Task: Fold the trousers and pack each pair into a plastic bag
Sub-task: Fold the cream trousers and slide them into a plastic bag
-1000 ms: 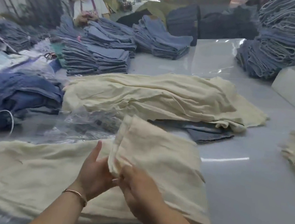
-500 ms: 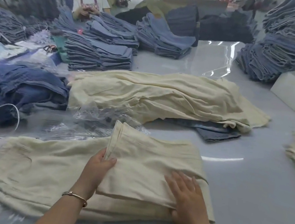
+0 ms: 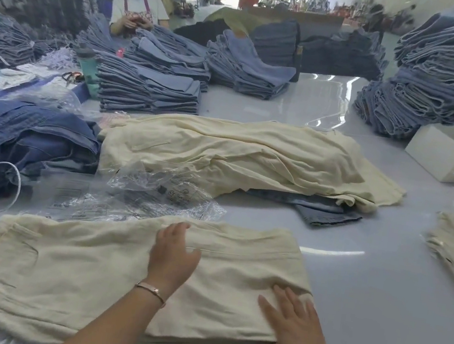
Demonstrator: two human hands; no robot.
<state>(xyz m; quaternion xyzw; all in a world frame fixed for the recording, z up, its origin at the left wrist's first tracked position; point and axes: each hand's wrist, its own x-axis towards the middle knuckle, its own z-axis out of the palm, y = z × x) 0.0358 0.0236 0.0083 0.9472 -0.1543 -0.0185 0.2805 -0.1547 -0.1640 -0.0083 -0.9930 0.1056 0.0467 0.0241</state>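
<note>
Cream trousers (image 3: 106,271): leg fold, lifted a second ago, now laid flat; left hand (image 3: 171,257), right hand (image 3: 296,324) spread, pressing. Bagging pending.

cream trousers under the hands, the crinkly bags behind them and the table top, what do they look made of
Cream trousers: a matte woven fabric, perhaps cotton or linen, judging by the soft creases and slightly slubby surface. Bags: thin clear plastic film, glossy and crumpled, with printed marks showing through. Table top: a smooth, glossy grey surface, possibly laminate or coated board; it mirrors the light in bright streaks.
</note>
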